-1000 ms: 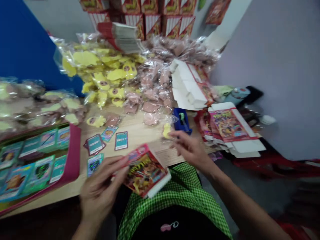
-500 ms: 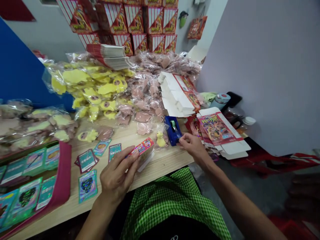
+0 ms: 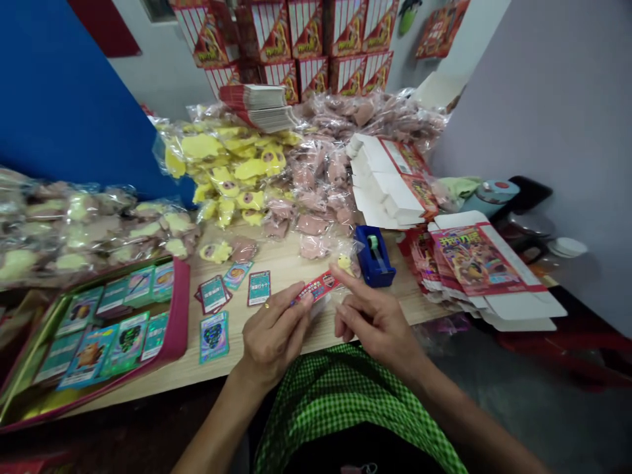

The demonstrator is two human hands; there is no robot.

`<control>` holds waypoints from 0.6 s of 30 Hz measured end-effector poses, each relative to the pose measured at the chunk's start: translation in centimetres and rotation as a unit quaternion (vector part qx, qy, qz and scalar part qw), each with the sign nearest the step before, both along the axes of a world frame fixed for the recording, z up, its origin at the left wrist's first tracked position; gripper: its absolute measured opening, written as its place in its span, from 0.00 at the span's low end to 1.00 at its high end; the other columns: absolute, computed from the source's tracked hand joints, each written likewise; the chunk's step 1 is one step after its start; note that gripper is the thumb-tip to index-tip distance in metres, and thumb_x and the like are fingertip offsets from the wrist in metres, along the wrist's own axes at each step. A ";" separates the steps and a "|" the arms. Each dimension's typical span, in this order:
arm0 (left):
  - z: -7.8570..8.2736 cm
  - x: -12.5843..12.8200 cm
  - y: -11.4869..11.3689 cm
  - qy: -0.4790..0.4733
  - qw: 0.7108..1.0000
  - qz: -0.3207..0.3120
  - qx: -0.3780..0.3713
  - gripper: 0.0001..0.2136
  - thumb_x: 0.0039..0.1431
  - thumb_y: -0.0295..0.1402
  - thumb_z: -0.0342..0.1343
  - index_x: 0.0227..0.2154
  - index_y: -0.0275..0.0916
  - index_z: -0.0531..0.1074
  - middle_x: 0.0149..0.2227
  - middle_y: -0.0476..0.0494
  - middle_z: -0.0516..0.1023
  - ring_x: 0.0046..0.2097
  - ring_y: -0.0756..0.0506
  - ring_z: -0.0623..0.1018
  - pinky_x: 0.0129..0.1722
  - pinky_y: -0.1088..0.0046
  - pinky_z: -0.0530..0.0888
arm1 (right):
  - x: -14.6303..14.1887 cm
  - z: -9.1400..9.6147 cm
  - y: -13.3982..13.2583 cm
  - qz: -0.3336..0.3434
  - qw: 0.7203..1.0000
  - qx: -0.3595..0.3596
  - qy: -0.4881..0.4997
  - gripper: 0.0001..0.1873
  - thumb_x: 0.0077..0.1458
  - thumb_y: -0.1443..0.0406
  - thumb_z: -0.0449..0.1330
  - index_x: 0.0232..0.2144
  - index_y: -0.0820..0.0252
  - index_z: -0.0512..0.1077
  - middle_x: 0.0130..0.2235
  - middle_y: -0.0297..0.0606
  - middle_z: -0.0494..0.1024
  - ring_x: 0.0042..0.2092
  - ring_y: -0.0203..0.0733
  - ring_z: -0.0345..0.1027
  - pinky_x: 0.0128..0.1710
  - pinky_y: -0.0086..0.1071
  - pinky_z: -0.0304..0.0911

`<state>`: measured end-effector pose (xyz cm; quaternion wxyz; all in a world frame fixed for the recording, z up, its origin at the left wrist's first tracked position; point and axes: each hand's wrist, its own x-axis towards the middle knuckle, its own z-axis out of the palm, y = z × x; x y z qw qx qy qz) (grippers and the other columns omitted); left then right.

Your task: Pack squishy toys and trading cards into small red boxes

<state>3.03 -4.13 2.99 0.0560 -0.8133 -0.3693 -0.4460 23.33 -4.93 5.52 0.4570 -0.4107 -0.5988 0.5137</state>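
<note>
My left hand (image 3: 274, 334) is closed round a small red printed box (image 3: 317, 289), held edge-on over the front of the wooden table (image 3: 276, 270). My right hand (image 3: 374, 318) sits right beside it, forefinger stretched along the box's right end and the other fingers curled; whether it holds a piece of tape I cannot make out. A blue tape dispenser (image 3: 374, 257) stands just behind my right hand. A small yellow toy in a clear bag (image 3: 346, 262) lies between the box and the dispenser.
Bagged yellow toys (image 3: 227, 164) and pink toys (image 3: 320, 171) are heaped at the back. Flat red box blanks (image 3: 474, 260) are stacked on the right. A pink tray of cards (image 3: 103, 329) sits at the left, with loose cards (image 3: 237, 289) nearby. Red boxes (image 3: 296, 39) line the wall.
The box has turned from face-up to edge-on in my left hand. My right hand went out to the tape dispenser and has come back to the box's end.
</note>
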 end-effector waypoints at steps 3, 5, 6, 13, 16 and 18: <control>0.1 -0.1 0.0 -0.005 1.000 0.005 0.009 0.12 0.63 0.21 0.60 0.49 0.37 0.74 0.48 0.36 0.84 0.48 0.43 0.84 0.47 0.70 0.82 | -2.0 0.4 0.8 0.035 0.997 -0.043 0.045 0.37 0.63 0.61 0.57 0.71 0.65 0.55 0.23 0.27 0.75 0.22 0.34 0.65 0.24 0.28 0.63; 0.0 -0.1 0.0 -0.026 0.999 0.018 0.016 0.16 0.63 0.21 0.60 0.52 0.37 0.72 0.46 0.38 0.84 0.47 0.44 0.85 0.47 0.71 0.82 | -2.8 0.3 1.3 0.030 0.997 -0.044 0.049 0.38 0.62 0.60 0.58 0.71 0.68 0.55 0.23 0.28 0.75 0.22 0.35 0.66 0.24 0.29 0.64; 0.0 0.0 0.0 -0.038 0.999 0.025 0.018 0.19 0.62 0.22 0.61 0.55 0.37 0.70 0.46 0.38 0.84 0.47 0.44 0.85 0.46 0.71 0.82 | -3.1 0.1 1.5 0.026 0.998 -0.043 0.045 0.38 0.62 0.60 0.59 0.70 0.69 0.57 0.22 0.28 0.75 0.22 0.35 0.66 0.24 0.30 0.64; 0.4 -0.5 0.2 -0.010 0.999 -0.003 -0.031 0.14 0.65 0.22 0.58 0.52 0.38 0.73 0.46 0.37 0.81 0.47 0.45 0.83 0.46 0.70 0.82 | -4.0 -0.9 1.8 0.004 0.997 -0.050 0.052 0.42 0.59 0.62 0.58 0.71 0.69 0.51 0.23 0.29 0.75 0.22 0.37 0.68 0.24 0.31 0.65; 1.2 -0.6 0.4 -0.027 0.997 -0.027 -0.070 0.13 0.65 0.22 0.57 0.51 0.36 0.74 0.46 0.37 0.80 0.47 0.46 0.81 0.46 0.72 0.80 | -4.2 -1.2 1.8 -0.002 0.996 -0.050 0.079 0.46 0.58 0.63 0.58 0.73 0.68 0.44 0.23 0.27 0.75 0.24 0.37 0.69 0.26 0.31 0.67; 1.9 -0.5 0.7 -0.039 0.993 -0.043 -0.103 0.12 0.64 0.23 0.58 0.50 0.36 0.75 0.46 0.38 0.80 0.48 0.46 0.81 0.48 0.71 0.79 | -4.3 -1.4 1.8 -0.015 0.995 -0.051 0.087 0.48 0.57 0.63 0.58 0.73 0.68 0.42 0.23 0.25 0.73 0.24 0.36 0.67 0.26 0.31 0.67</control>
